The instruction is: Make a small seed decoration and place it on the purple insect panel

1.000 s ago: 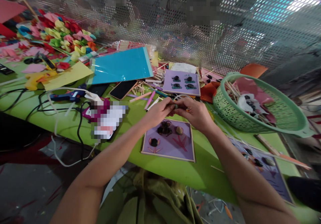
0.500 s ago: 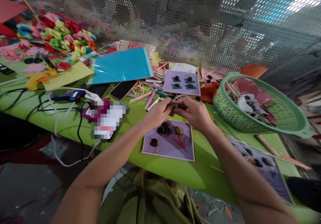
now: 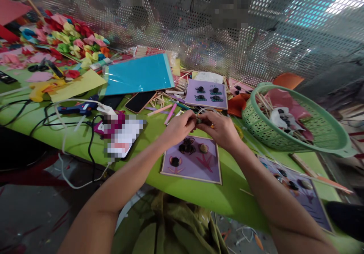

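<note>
My left hand (image 3: 179,127) and my right hand (image 3: 221,128) meet fingertip to fingertip above a purple framed board (image 3: 193,164). Both pinch a small dark object (image 3: 199,120) between them; I cannot make out what it is. The board lies on the green table (image 3: 71,140) just below my hands. It bears a dark round piece (image 3: 174,161), a dark cluster (image 3: 187,147), a tan pebble-like piece (image 3: 203,148) and a pink branch shape (image 3: 205,162).
A green plastic basket (image 3: 327,142) with sticks and paper stands at right. Another purple board (image 3: 207,93) lies beyond my hands, a third (image 3: 311,201) at lower right. Teal sheet (image 3: 139,74), phone (image 3: 139,101), blue glue gun (image 3: 74,109), cables (image 3: 65,125), paper flowers (image 3: 71,37) at left.
My hands have stayed together over the board, with only slight finger shifts on the small object.
</note>
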The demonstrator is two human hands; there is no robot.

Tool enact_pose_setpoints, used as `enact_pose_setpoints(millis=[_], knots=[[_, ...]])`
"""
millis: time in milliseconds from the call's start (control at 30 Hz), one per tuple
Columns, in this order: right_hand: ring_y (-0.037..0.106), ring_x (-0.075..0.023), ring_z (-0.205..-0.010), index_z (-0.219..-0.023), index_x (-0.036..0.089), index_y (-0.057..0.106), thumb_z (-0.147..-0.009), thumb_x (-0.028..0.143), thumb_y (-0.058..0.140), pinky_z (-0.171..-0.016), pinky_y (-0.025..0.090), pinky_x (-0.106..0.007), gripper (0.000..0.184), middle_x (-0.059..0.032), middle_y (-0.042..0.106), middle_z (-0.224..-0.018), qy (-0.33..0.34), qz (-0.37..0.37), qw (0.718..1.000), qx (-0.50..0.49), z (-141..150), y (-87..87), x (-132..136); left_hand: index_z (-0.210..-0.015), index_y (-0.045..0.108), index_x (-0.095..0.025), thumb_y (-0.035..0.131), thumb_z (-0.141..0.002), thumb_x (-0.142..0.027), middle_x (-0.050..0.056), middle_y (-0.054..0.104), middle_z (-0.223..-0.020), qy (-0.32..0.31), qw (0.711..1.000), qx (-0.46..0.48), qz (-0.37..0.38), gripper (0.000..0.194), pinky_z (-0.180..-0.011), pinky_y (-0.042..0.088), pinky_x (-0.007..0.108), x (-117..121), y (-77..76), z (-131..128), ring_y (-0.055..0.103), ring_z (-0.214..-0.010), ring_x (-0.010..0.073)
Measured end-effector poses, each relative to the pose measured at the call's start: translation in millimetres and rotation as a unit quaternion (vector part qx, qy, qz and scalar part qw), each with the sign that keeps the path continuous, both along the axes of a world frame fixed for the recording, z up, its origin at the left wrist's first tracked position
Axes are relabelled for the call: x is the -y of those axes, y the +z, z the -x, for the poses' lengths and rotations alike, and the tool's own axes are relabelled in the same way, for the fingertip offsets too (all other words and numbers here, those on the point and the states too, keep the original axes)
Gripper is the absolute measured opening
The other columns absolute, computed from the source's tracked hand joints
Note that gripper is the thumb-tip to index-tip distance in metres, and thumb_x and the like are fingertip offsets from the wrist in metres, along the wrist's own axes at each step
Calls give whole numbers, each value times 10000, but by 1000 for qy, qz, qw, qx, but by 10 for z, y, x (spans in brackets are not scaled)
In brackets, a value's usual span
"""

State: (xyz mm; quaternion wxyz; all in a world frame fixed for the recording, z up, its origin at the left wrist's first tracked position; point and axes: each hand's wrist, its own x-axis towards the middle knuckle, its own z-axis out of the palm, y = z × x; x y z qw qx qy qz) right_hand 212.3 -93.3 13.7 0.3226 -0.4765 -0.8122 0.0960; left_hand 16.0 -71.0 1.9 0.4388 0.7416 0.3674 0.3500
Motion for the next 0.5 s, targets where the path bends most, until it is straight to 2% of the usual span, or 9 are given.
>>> enact_pose_setpoints(millis=[100,200,367,500], knots=[[716,-213,-776,-1017,229,747,-891,286,713,-702,534,-308,142,-34,766,-854,-1,29,999,-36,23,3,-1,-801,471,-229,496,-959,-244,-15,610,-704,5,1000,18,22,160,-649,511,281,-6,-15,3,640,-664,144],[705,-195,-732,-990,222,749,-874,353,737,-678,536,-305,175,-22,762,-818,2,86,989,-118,50,-3,-6,-804,483,-225,504,-952,-245,-22,604,-694,10,998,37,47,151,-647,525,272,-23,-32,6,627,-654,135],[667,-172,-663,-943,216,733,-758,494,841,-632,562,-314,350,-13,742,-780,18,214,932,-291,72,-30,-43,-812,495,-213,506,-940,-220,-31,589,-674,-5,985,124,120,129,-645,542,244,-54,-26,3,613,-648,110],[669,-166,-729,-934,220,745,-693,507,896,-666,578,-311,404,-25,755,-859,25,258,892,-371,42,-34,-82,-804,507,-203,508,-932,-207,-30,597,-674,0,978,159,132,128,-648,534,234,-54,27,21,592,-634,93]])
